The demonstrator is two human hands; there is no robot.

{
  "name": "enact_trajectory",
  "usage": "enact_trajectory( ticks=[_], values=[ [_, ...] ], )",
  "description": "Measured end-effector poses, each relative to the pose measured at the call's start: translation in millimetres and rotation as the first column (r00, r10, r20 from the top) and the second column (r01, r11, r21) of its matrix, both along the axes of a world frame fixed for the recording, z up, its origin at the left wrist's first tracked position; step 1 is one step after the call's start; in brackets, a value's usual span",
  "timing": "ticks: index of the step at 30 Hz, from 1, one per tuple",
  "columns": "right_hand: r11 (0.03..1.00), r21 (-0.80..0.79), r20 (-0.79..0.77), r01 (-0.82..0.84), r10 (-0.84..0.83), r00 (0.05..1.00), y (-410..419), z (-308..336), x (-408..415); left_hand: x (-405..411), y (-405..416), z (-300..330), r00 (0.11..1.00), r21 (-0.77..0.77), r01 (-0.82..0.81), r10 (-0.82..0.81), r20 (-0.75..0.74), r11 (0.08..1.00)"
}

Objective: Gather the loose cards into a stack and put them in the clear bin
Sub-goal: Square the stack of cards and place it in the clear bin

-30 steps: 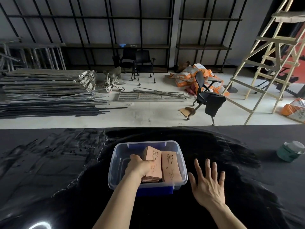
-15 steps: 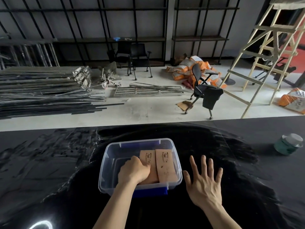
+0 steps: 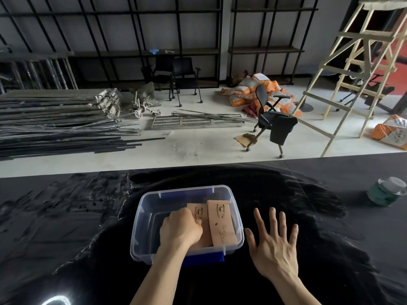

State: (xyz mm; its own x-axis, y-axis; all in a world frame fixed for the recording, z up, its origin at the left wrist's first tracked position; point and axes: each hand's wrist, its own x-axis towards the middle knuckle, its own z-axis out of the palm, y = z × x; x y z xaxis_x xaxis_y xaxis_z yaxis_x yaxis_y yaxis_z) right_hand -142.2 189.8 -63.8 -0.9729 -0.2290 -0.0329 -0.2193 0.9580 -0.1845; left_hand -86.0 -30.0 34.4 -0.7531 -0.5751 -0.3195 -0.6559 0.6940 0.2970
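Since the earlier frames the left hand [image 3: 180,227] has sunk lower into the clear bin [image 3: 141,234], and the stack of tan cards [image 3: 201,219] it carries now lies nearly flat on the bin floor instead of tilted up. The left hand is curled over the near end of this stack, knuckles up, pressing it down; whether the fingers clamp the cards or merely rest on them cannot be told, since the cards hide them. A second card stack [image 3: 221,223] lies just beside it, against the right wall, so the two fit side by side. The right hand [image 3: 273,245] is empty, fingers spread, palm flat on the black table [image 3: 330,216] just beside the bin, probably as a brace. No loose cards show on the table; the task appears almost complete.
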Motion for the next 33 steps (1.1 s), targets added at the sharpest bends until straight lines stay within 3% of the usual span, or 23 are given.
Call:
enact_trajectory(
  ticks=[6,16,33],
  values=[
    [1.0,-0.01,-0.008,-0.003,0.003,1.0,0.1,-3.2,-0.7,1.7,4.2,2.4,1.0,-0.058,0.01,-0.011,-0.009,0.998],
    [1.0,-0.011,-0.002,-0.012,0.012,1.0,0.1,-2.5,-1.5,0.6,-1.3,0.6,0.999,0.073,-0.027,0.03,-0.038,0.997],
    [1.0,0.017,0.018,-0.01,0.009,1.0,1.0,2.8,-2.4,-8.7,2.4,-8.1,0.999,0.086,0.0,0.004,-0.045,0.996]
  ],
)
